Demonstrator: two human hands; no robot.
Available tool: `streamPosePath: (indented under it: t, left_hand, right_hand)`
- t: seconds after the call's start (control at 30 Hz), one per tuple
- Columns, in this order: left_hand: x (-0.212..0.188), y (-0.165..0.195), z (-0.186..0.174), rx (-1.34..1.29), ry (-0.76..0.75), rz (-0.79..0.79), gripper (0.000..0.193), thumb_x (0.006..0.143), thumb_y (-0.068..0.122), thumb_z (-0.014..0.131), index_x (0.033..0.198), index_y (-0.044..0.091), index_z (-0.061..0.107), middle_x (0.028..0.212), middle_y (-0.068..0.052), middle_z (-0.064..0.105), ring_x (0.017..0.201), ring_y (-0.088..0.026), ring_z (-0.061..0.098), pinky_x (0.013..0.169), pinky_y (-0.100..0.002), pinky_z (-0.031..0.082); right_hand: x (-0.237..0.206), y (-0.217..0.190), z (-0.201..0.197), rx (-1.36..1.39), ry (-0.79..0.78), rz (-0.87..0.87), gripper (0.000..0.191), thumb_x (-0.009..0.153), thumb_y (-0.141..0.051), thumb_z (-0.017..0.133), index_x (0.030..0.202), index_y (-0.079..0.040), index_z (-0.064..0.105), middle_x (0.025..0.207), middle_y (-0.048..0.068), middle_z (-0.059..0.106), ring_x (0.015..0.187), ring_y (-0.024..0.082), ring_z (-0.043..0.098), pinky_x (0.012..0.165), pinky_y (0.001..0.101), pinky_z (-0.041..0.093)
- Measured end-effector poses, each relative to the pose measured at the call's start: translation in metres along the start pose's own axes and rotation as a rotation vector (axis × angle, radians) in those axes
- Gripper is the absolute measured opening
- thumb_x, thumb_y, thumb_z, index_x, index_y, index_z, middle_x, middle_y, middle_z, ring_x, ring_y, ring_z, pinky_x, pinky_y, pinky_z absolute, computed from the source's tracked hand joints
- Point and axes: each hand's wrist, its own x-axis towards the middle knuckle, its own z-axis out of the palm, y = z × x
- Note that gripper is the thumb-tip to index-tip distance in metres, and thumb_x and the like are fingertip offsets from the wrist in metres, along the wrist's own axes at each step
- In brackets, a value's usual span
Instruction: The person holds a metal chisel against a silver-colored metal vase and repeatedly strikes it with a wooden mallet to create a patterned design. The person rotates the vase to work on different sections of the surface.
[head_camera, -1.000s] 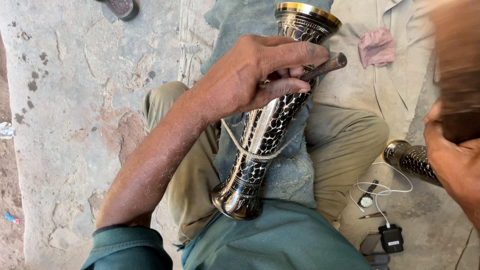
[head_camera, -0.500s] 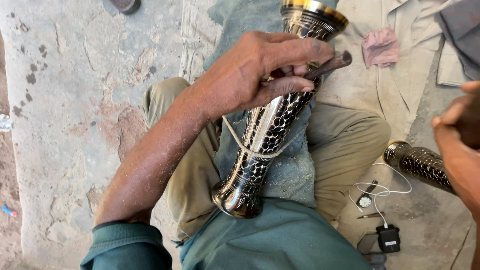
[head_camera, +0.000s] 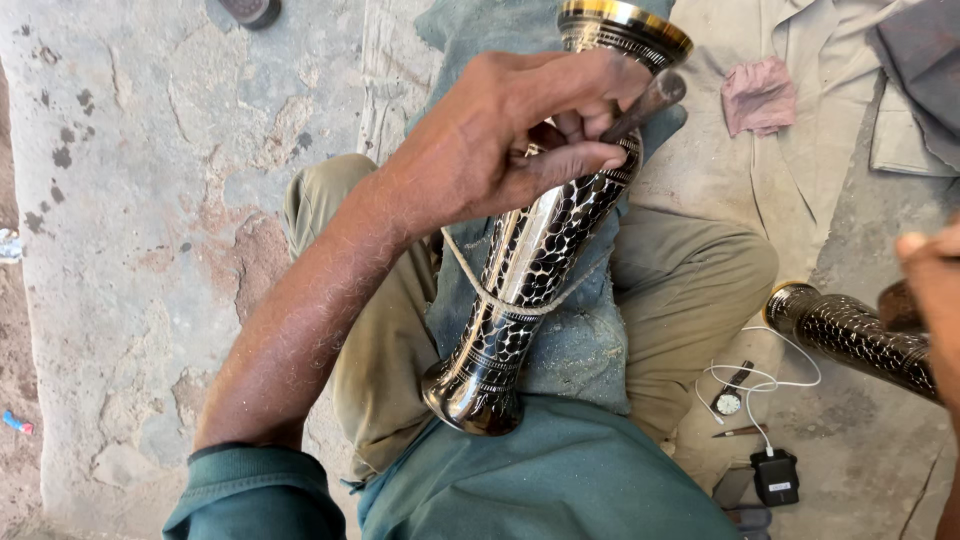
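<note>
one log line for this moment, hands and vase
left hand: holds chisel on engraved metal vase | right hand: frame edge, grip unclear | vase: on lap, cord-tied

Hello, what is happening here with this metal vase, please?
A person sits on the ground with a tall engraved metal vase lying along the lap, tied down by a cord. The left hand rests on the upper part of the vase and holds a thin tool against it. The right hand is at the edge of the picture, raised and away from the vase. A second vase lies on the ground to the right.
</note>
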Motion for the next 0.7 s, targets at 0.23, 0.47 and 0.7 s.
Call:
streamPosePath:
  t: [0.23, 0.47, 0.7]
  left_hand:
    - [-0.002, -0.001, 0.005, 0.043, -0.026, 0.002, 0.037, 0.109, 0.021, 0.075, 0.138, 0.011, 0.055, 0.099, -0.008, 0.067, 0.085, -0.021, 0.072, 0.074, -0.035, 0.057]
    - [-0.005, -0.008, 0.007, 0.039, -0.014, 0.014, 0.041, 0.109, 0.022, 0.076, 0.142, 0.011, 0.054, 0.102, -0.008, 0.068, 0.088, -0.02, 0.073, 0.076, -0.033, 0.06]
    - [-0.007, -0.01, 0.012, -0.023, 0.043, -0.099, 0.041, 0.111, 0.023, 0.079, 0.143, 0.014, 0.055, 0.098, -0.002, 0.068, 0.086, -0.012, 0.075, 0.075, -0.027, 0.063]
  right_hand:
    - [0.007, 0.006, -0.001, -0.053, 0.001, -0.067, 0.014, 0.11, -0.011, 0.061, 0.116, 0.002, 0.061, 0.09, 0.013, 0.066, 0.073, 0.022, 0.066, 0.06, 0.0347, 0.052]
    - [0.013, 0.009, -0.003, -0.074, -0.007, -0.078, 0.016, 0.107, -0.007, 0.062, 0.12, 0.002, 0.061, 0.092, 0.013, 0.065, 0.074, 0.021, 0.065, 0.063, 0.0345, 0.051]
    - [0.011, 0.031, 0.002, -0.073, -0.03, 0.011, 0.021, 0.103, -0.003, 0.064, 0.124, 0.001, 0.06, 0.094, 0.012, 0.064, 0.076, 0.021, 0.063, 0.065, 0.0343, 0.051]
